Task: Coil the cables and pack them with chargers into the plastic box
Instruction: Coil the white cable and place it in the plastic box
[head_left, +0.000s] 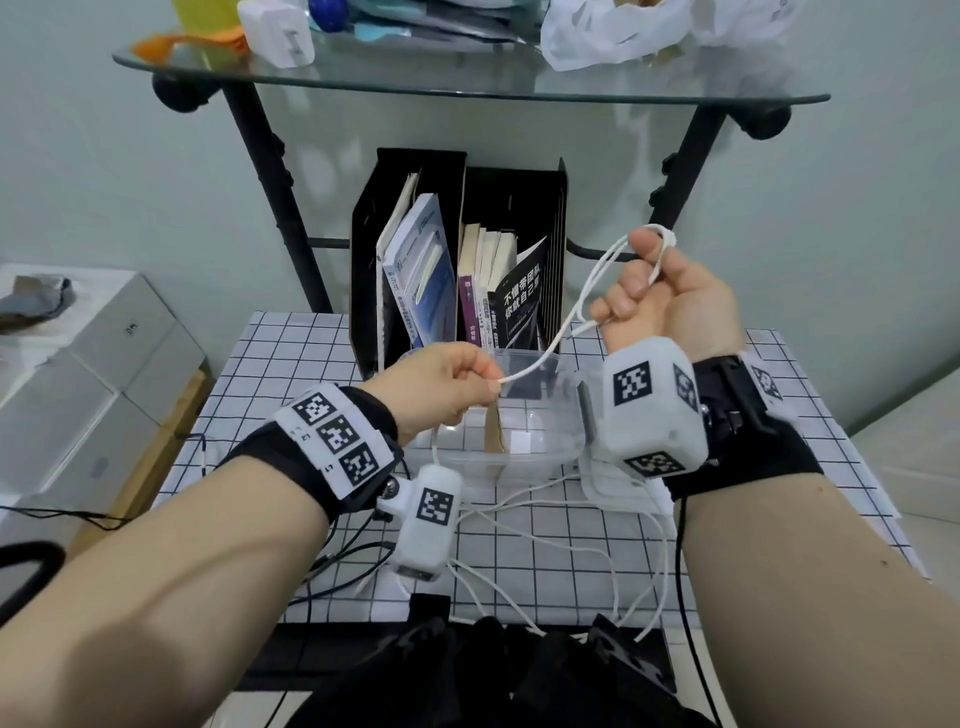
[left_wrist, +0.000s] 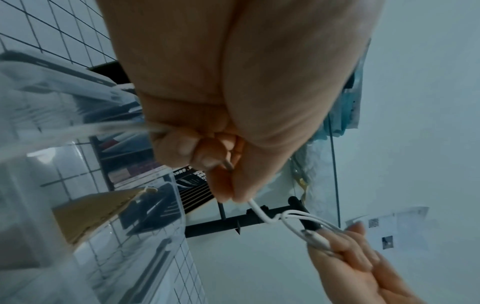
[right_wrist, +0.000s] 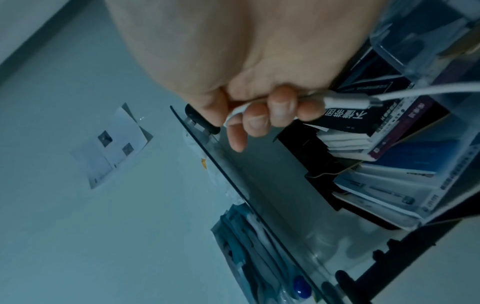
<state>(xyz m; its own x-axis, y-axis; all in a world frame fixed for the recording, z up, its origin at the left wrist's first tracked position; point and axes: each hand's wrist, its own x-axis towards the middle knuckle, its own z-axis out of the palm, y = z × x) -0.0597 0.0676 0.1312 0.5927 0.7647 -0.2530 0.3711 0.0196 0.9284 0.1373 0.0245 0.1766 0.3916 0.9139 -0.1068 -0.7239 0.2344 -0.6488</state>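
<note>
A white cable (head_left: 563, 332) runs through the air between both hands, above a clear plastic box (head_left: 524, 447) that sits on the checked tablecloth (head_left: 545, 571). The right hand (head_left: 670, 296), raised at about two o'clock from the box, has its fingers curled shut around several loops of the cable; one loop passes over the thumb tip (head_left: 647, 244) and strands come out between the curled fingers (right_wrist: 281, 107), with a white plug (right_wrist: 348, 100) sticking out of the fist beside the little finger. From there the cable drops toward eight o'clock to the left hand (head_left: 441, 384), which pinches it between thumb and forefinger (left_wrist: 233, 185), the other fingers folded into the palm; the left wrist view shows the strand leaving the pinch just at the fingertips. More slack of white cable trails below the left hand and lies in loose curves on the tablecloth at six o'clock from the box. Inside the box stands a brown cardboard piece (head_left: 493, 431); whether any charger is in it cannot be told. Beyond the box, at twelve o'clock, black file holders (head_left: 415, 234) hold books under a glass shelf (head_left: 467, 78), where a white charger (head_left: 280, 31) rests.
</note>
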